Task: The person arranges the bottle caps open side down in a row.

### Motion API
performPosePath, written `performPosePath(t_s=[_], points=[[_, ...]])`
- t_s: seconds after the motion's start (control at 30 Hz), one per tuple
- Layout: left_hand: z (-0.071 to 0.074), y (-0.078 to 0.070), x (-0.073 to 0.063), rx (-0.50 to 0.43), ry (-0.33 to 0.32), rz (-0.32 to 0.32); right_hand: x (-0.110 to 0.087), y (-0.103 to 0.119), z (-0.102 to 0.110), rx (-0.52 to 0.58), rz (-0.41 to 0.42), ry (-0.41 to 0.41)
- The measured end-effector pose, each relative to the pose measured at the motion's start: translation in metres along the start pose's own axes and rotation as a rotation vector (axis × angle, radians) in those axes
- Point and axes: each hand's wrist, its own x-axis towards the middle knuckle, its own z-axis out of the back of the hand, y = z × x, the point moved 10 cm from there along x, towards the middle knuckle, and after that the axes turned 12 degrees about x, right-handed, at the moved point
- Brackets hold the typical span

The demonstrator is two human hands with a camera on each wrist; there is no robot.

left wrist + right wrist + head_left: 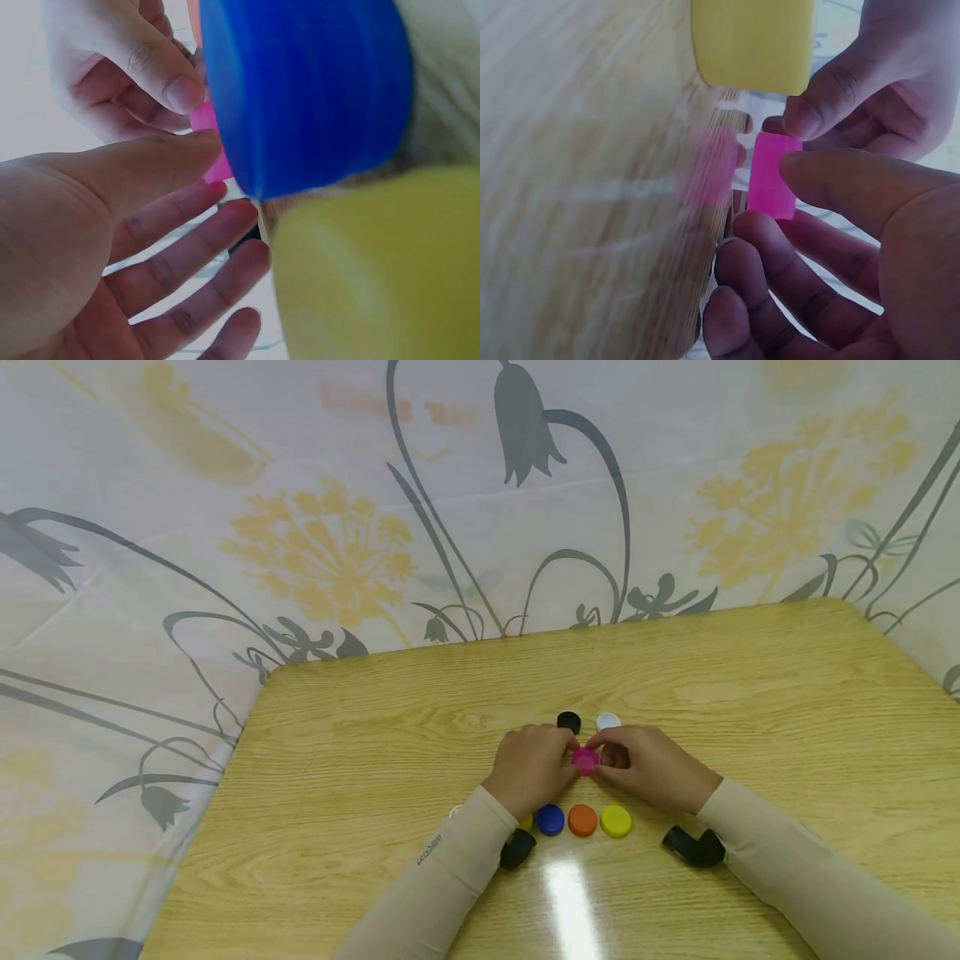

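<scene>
Both hands meet at a pink bottle cap (585,761) over the middle of the table. My left hand (528,770) pinches its left side between thumb and index finger. From the right, my right hand (656,768) pinches the same cap. In the right wrist view the pink cap (772,180) stands on edge to the camera, a small gap from the tabletop, where its reflection shows. Just beyond the hands lie a black cap (568,722) and a white cap (608,721), the white one partly covered by the right hand.
Nearer the body runs a row: blue cap (550,819), orange cap (582,820), yellow cap (616,820). Another yellow cap (527,822) and a white one (455,811) are mostly hidden by the left forearm. A flower-patterned curtain (465,527) stands behind the wooden table (360,735).
</scene>
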Motion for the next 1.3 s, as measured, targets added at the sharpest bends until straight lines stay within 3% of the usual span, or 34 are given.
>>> performPosePath(t_s=[0.37, 0.63, 0.9, 1.3], points=[[0.004, -0.004, -0.003, -0.078, -0.036, -0.055, -0.009, 0.003, 0.005, 0.018, 0.041, -0.049], [0.003, -0.003, -0.010, -0.279, 0.005, -0.067, -0.018, 0.012, 0.008, 0.043, 0.087, -0.077], [0.002, -0.008, -0.023, -0.365, 0.046, -0.110, -0.033, 0.022, 0.006, 0.072, 0.139, -0.089], [0.016, -0.018, -0.029, -0.349, -0.079, -0.212, -0.049, 0.042, 0.015, 0.045, 0.284, -0.163]])
